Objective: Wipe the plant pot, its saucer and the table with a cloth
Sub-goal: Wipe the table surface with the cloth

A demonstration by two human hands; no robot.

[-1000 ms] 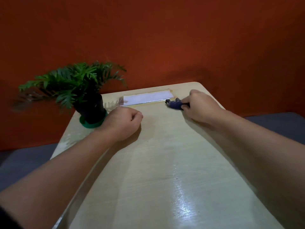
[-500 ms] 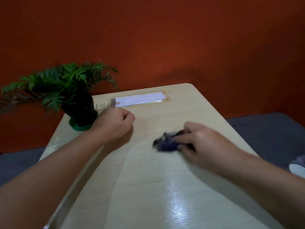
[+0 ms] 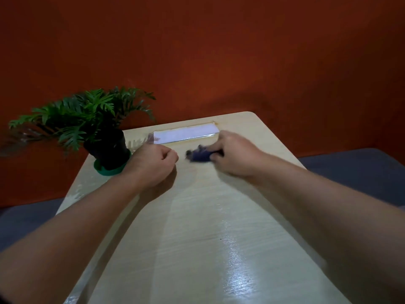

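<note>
A black plant pot (image 3: 108,148) with green fronds stands on a green saucer (image 3: 105,171) at the far left corner of the pale wooden table (image 3: 197,238). My right hand (image 3: 232,153) presses a small dark blue cloth (image 3: 199,155) onto the table's far middle, blurred by motion. My left hand (image 3: 153,165) rests on the table as a closed fist, just right of the pot and left of the cloth, with nothing visible in it.
A white paper strip under clear tape (image 3: 186,133) lies along the table's far edge. An orange-red wall (image 3: 219,51) rises right behind the table. Dark grey floor (image 3: 361,172) shows on both sides.
My right hand has slid the cloth from the table's middle back toward the far edge, after pulling it nearer earlier. The left fist has stayed put.
</note>
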